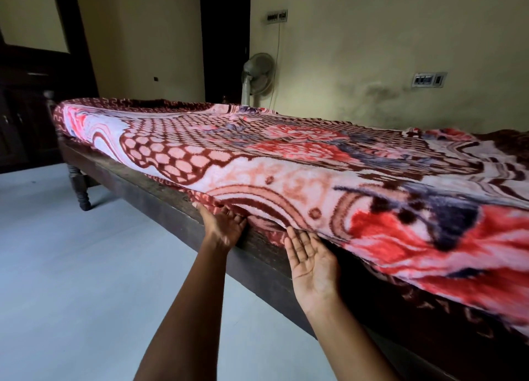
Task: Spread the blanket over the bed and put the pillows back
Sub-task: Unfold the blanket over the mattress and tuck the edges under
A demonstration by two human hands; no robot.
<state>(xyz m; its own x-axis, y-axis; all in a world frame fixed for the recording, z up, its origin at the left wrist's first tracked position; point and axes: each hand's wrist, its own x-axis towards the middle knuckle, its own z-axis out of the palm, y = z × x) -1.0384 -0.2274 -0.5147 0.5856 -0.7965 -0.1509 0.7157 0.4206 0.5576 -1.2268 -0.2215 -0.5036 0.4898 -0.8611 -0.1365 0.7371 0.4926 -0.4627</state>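
A thick blanket [286, 157] patterned in maroon, pink, red and grey lies spread over the whole bed, its near edge hanging over the dark wooden side rail [148, 191]. My left hand [223, 226] reaches to the blanket's lower edge at the rail, its fingertips tucked under the fabric. My right hand [312, 263] is beside it, palm up with straight fingers, the fingertips touching the underside of the hanging edge. No pillow is in view.
A pedestal fan [256, 75] stands behind the bed by the yellowish wall, below a switch panel [277, 16]. Dark wooden cabinets [25, 108] fill the left. A carved bed leg [78, 190] stands on the pale floor [86, 266].
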